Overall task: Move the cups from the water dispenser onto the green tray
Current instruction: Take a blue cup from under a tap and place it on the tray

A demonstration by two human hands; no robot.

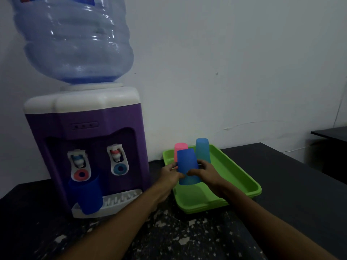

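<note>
A dark blue cup (186,160) is upside down over the green tray (234,171), stacked on a lighter blue cup (189,180). My left hand (170,174) grips it from the left and my right hand (206,172) from the right. Behind them on the tray stand an upside-down pink cup (180,149) and an upside-down light blue cup (202,150). Another dark blue cup (87,196) stands upright on the drip grille of the purple water dispenser (84,139), under its left tap.
A large clear water bottle (75,40) tops the dispenser. The dispenser and tray sit on a dark speckled counter (169,237) against a white wall. A dark table edge (330,134) shows at far right.
</note>
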